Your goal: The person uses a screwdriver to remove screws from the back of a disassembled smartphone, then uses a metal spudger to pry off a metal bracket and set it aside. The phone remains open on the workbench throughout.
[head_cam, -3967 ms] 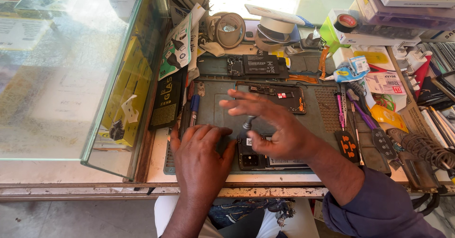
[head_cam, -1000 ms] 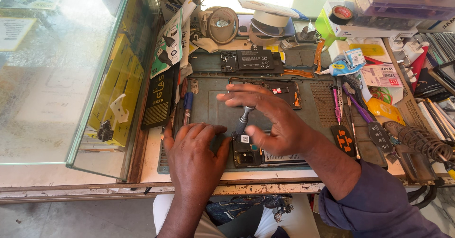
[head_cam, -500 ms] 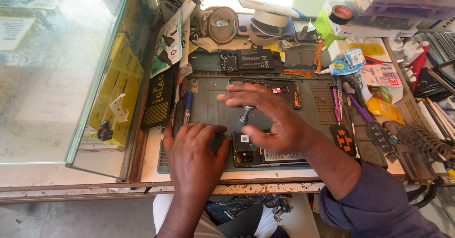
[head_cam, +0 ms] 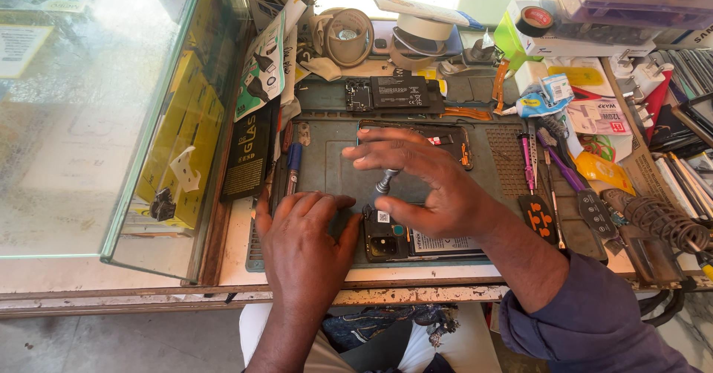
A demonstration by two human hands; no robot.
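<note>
An opened phone (head_cam: 407, 241) lies back up on the grey-green work mat (head_cam: 327, 172), its camera end at the left. My right hand (head_cam: 434, 183) grips a small silver screwdriver (head_cam: 382, 184) held upright, tip down on the phone's upper left corner. My left hand (head_cam: 303, 247) rests flat on the mat just left of the phone, fingers spread and touching its edge. A second opened phone (head_cam: 445, 139) lies beyond my right hand, partly hidden by the fingers.
A glass display case (head_cam: 111, 105) stands at the left. A black phone board (head_cam: 394, 93) lies at the mat's far side. Tweezers and pink tools (head_cam: 529, 163), tape rolls (head_cam: 423, 27), a coiled soldering stand (head_cam: 657, 221) and boxes crowd the right and back.
Over four seconds the view shifted a little. Both hands stay in place, the right keeping the screwdriver on the phone; in the last second almost nothing moved.
</note>
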